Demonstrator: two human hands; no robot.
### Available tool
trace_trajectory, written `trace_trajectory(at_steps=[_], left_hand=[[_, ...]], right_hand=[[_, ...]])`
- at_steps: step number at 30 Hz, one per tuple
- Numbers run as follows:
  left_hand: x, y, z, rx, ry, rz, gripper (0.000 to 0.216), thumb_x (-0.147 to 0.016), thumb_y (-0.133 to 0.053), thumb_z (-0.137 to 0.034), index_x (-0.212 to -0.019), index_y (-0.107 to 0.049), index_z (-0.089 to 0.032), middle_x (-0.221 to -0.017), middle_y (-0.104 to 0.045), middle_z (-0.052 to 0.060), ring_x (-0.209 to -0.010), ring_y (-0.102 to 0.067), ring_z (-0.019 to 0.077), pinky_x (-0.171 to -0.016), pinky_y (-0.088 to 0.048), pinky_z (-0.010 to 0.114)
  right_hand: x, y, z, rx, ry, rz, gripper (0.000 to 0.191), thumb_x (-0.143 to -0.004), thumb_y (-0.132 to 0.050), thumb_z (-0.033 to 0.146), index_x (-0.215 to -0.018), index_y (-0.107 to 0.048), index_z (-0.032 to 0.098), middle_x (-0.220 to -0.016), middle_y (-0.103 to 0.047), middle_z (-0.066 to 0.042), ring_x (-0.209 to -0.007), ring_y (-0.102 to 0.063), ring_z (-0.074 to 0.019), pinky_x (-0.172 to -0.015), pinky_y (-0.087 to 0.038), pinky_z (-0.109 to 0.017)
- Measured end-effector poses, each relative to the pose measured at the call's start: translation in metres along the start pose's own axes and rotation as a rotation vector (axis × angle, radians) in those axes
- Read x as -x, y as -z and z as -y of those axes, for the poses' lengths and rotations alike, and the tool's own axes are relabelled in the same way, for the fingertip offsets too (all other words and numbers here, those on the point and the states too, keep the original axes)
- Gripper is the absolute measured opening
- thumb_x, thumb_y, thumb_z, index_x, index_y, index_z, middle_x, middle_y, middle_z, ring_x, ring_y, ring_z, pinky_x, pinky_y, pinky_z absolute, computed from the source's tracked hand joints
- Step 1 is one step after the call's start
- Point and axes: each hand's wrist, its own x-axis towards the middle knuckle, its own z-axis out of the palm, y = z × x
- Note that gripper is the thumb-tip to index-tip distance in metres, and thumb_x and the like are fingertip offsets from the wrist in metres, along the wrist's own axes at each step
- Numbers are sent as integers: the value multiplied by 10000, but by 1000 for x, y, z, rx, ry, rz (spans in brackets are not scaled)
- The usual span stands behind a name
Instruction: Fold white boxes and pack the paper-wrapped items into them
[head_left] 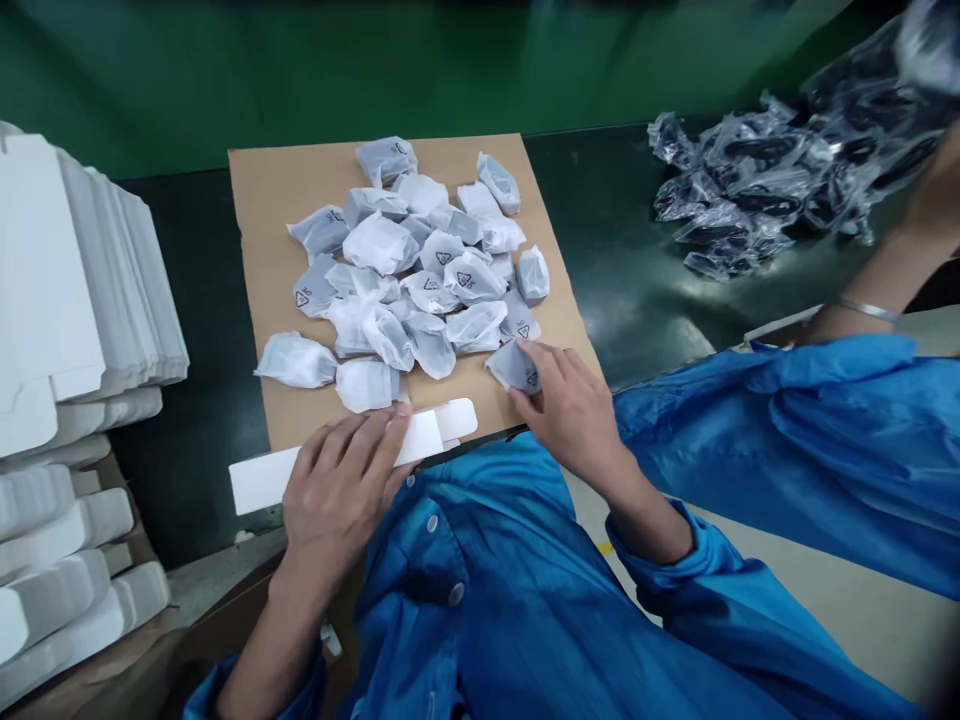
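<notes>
My left hand [341, 480] is wrapped over a long white carton [259, 483], whose end flap stands open towards the right. At the near right of a cardboard sheet [300, 425], my right hand [566, 410] pinches a small item in a frosted plastic bag [516, 367] between thumb and fingers. Several similar bagged items [382, 243] lie heaped on the sheet beyond both hands, some with printed black triangle marks. The frosted wrapping hides what is inside them.
Flat white cartons [45, 290] are stacked at the left, with more white cartons [67, 590] below. Black items in clear bags [765, 185] pile up at the far right. A co-worker's arm [892, 265] reaches in there. A green wall [337, 70] closes off the back.
</notes>
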Motion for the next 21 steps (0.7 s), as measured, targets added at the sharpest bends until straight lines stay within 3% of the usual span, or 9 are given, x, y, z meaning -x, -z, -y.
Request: trace_trajectory(at_steps=[4, 8, 11, 16, 21], left_hand=[[-7, 9, -13, 14, 14, 203, 668, -865, -548, -90, -1452, -430, -386, -1416, -526, 138, -1280, -509, 346, -1017, -405, 543], [-16, 16, -23, 38, -32, 289, 811, -763, -468, 74, -1413, -468, -410, -1510, -422, 146, -1349, -437, 391, -1001, -362, 642], [-16, 14, -23, 61, -56, 257, 695, -778, -491, 54, -1315, -564, -383, -1449, -477, 151, -1325, -460, 384, -1014, -333, 660], [-6, 5, -16, 125, -146, 92, 422, -855, -550, -47, -1128, -650, -352, -1348, -563, 93, -1307, -484, 316, -1073, -304, 602], [-4, 4, -14, 111, -131, 43, 414, -869, -578, -70, -1175, -642, -341, -1353, -579, 106, -1306, -497, 307, -1057, -332, 551]], right_hand=[[7, 5, -7, -182, 43, -68, 476, -886, -547, 123, -1357, -494, 166, -1229, -652, -140, -1104, -607, -290, -945, -520, -467], [20, 0, 14, -462, 70, -72, 433, -908, -550, 125, -1330, -510, 213, -1248, -638, -119, -1185, -595, -229, -1001, -519, -409], [27, -3, 25, -493, 132, -6, 414, -931, -515, 130, -1339, -507, 201, -1279, -604, -133, -1239, -560, -219, -1036, -506, -407], [18, -1, 18, -513, 350, 159, 378, -947, -501, 119, -1323, -532, 155, -1301, -616, -134, -1235, -561, -208, -1039, -507, -380], [6, -24, 33, -470, 387, -14, 419, -934, -453, 62, -1339, -528, 140, -1335, -593, -161, -1279, -541, -232, -1050, -502, -407]])
